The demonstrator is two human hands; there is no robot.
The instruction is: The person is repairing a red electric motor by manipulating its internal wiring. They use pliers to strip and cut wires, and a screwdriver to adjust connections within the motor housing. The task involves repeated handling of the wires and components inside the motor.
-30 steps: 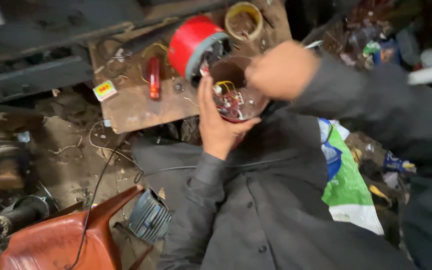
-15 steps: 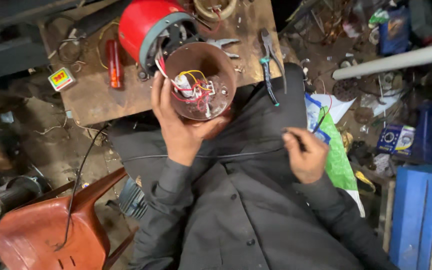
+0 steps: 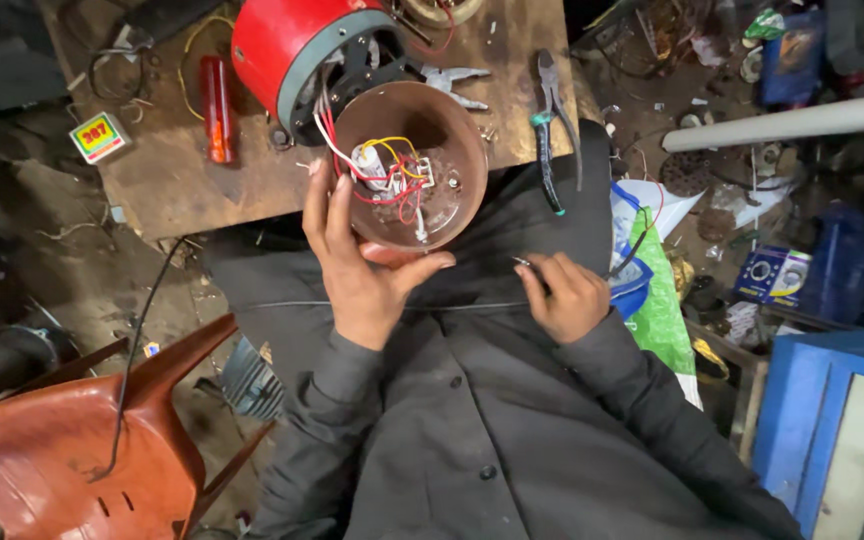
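My left hand [image 3: 359, 268] holds a brown round cover [image 3: 442, 135] by its lower rim, open side up. Inside it sit a small white part and a tangle of red, yellow and white wires [image 3: 389, 170]. Those wires run up into a red motor body [image 3: 287, 50] lying on the wooden board [image 3: 182, 180]. My right hand [image 3: 562, 293] rests on my dark-clothed lap, fingers closed around a small thin metal piece whose tip pokes out toward the left. Pliers with dark green grips [image 3: 550, 120] lie at the board's right edge, just above that hand.
A red tube-shaped tool [image 3: 217, 105] and a small square packet [image 3: 98, 137] lie on the board's left part. An overturned orange plastic chair [image 3: 82, 440] sits lower left. A blue machine cabinet [image 3: 832, 430] stands lower right, a white pipe [image 3: 802, 120] upper right, clutter on the floor.
My right hand came down from the cover to my lap and closed on a small metal piece. The left hand kept its hold on the cover throughout.
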